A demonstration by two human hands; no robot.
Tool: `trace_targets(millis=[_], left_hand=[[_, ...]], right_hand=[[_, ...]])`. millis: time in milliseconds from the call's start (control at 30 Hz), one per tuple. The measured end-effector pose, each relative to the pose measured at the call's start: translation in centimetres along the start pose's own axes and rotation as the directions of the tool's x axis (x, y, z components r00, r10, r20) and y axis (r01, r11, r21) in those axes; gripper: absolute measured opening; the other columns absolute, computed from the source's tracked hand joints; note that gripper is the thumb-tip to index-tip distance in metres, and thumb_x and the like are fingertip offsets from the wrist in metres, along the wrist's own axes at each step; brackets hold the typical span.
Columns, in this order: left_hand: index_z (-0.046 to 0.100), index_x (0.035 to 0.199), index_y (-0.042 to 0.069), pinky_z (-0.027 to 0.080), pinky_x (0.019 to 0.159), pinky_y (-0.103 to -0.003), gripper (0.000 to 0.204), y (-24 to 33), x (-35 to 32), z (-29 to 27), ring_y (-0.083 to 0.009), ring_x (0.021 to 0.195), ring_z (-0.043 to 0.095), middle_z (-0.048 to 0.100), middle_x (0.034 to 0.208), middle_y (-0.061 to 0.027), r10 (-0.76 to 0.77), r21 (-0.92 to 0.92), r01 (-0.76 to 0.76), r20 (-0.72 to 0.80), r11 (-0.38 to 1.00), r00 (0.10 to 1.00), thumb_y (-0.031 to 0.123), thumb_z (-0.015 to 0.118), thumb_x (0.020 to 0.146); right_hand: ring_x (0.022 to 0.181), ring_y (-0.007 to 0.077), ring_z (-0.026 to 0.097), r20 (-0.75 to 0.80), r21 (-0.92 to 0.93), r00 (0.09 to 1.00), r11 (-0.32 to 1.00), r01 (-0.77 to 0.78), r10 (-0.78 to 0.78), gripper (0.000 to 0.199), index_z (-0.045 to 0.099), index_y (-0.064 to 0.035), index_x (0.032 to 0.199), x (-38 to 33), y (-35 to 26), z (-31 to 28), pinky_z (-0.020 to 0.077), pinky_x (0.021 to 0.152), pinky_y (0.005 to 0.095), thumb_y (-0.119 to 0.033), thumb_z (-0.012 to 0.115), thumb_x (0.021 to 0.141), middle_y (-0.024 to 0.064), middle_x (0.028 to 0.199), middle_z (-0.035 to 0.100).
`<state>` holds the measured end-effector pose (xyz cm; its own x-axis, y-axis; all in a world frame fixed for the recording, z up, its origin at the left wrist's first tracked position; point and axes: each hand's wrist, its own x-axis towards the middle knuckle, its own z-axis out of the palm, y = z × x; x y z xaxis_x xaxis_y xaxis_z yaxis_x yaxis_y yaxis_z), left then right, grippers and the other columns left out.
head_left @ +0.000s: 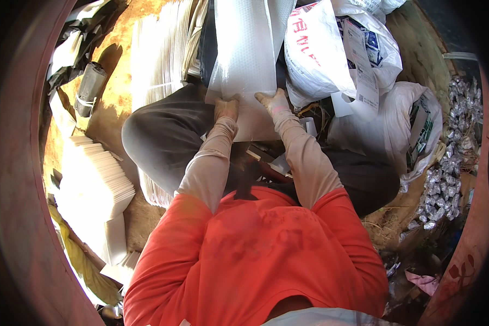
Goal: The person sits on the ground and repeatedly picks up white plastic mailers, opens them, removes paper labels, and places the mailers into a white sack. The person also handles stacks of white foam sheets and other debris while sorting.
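Observation:
A long, translucent strip of bubble wrap (247,60) with a fine dotted pattern runs from the far edge toward my lap. My left hand (226,109) is closed on its left side, with the thumb pointing inward. On the opposite side my right hand (273,102) pinches the strip between thumb and fingers, which are partly hidden. Both hands are at about the same height, a short way apart. The near end of the wrap hangs down between my wrists, above my crossed legs. Small boxy items (259,153) show in my lap, too shaded to name.
Bundled stacks of pale flat sheets (160,60) stand at the far left, with another stack (95,179) nearer. A dark roll (90,88) lies beyond it. White plastic sacks (318,57) holding packets sit at the right, near many small silvery wrapped pieces (443,190).

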<state>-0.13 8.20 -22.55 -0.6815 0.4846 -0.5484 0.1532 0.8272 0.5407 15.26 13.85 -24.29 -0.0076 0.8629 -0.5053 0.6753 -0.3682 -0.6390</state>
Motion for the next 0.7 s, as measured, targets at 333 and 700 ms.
trace_targets(millis=[333, 700], left_hand=[[0.060, 0.105, -0.012, 0.047, 0.079, -0.040, 0.067, -0.4, -1.4, -1.4, -0.0370, 0.093, 0.061, 0.065, 0.098, -0.0269, 0.017, -0.304, 0.046, 0.200, 0.952, 0.980, 0.053, 0.051, 0.091], [0.059, 0.111, 0.003, 0.044, 0.088, -0.042, 0.035, 8.3, -10.7, -1.3, -0.0365, 0.100, 0.055, 0.058, 0.104, -0.0188, 0.819, -0.092, -0.841, -0.192, 0.534, 0.541, 0.028, 0.062, 0.087]], right_hand=[[0.091, 0.0414, 0.062, 0.213, -0.261, 0.971, 0.951, 0.163, -0.108, 0.056, 0.064, 0.0048, 0.099, -6.5, -6.0, -7.1, 0.0484, 0.080, 0.0438, -0.048, 0.047, 0.092, 0.0246, 0.096, 0.065], [0.071, 0.0227, 0.057, -0.526, 0.516, 0.849, 0.814, 0.268, 0.053, 0.039, 0.060, 0.0048, 0.102, -10.1, -3.5, -25.7, 0.0480, 0.073, 0.0348, -0.021, 0.075, 0.078, 0.0093, 0.082, 0.062]])
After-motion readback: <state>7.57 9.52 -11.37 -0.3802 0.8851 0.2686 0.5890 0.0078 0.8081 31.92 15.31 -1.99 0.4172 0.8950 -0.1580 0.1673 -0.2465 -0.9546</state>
